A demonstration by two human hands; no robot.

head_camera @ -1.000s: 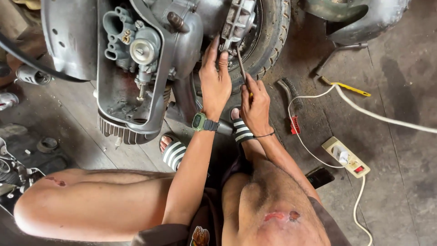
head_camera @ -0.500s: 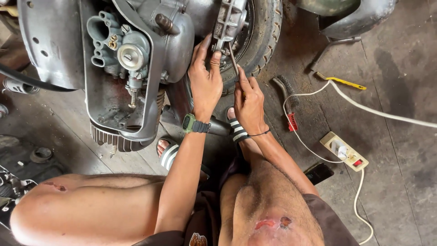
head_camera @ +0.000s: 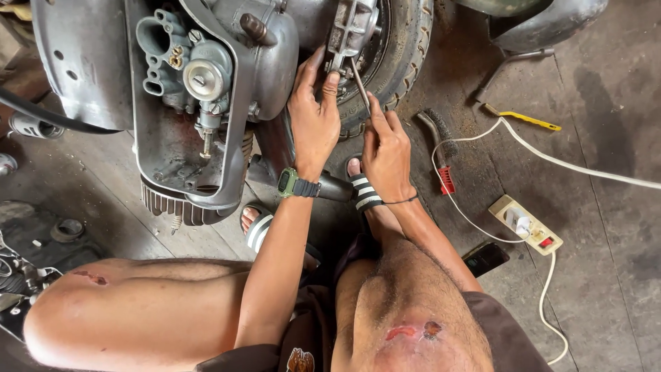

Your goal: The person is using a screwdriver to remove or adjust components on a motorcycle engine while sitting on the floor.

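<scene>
A grey scooter engine point(head_camera: 206, 89) with its carburettor exposed lies in front of me, next to the rear tyre point(head_camera: 406, 48). My left hand point(head_camera: 313, 117), with a green watch on the wrist, presses its fingers against a metal bracket point(head_camera: 351, 27) at the wheel hub. My right hand point(head_camera: 385, 151) grips a thin metal tool point(head_camera: 359, 81) whose tip reaches up to that same bracket. Both hands sit close together, just below the tyre. My bare knees and striped sandals are beneath them.
A wire brush with a red handle point(head_camera: 441, 148) lies right of my hands. A white power strip point(head_camera: 527, 224) and its cable point(head_camera: 585, 169) cross the concrete floor. A yellow-handled tool point(head_camera: 523, 118) lies near a grey body panel point(head_camera: 537, 24). Small parts sit at the left.
The view has shifted, so the engine and wheel sit higher in frame. Both hands have stayed at the bracket, with the tool still pointed at it.
</scene>
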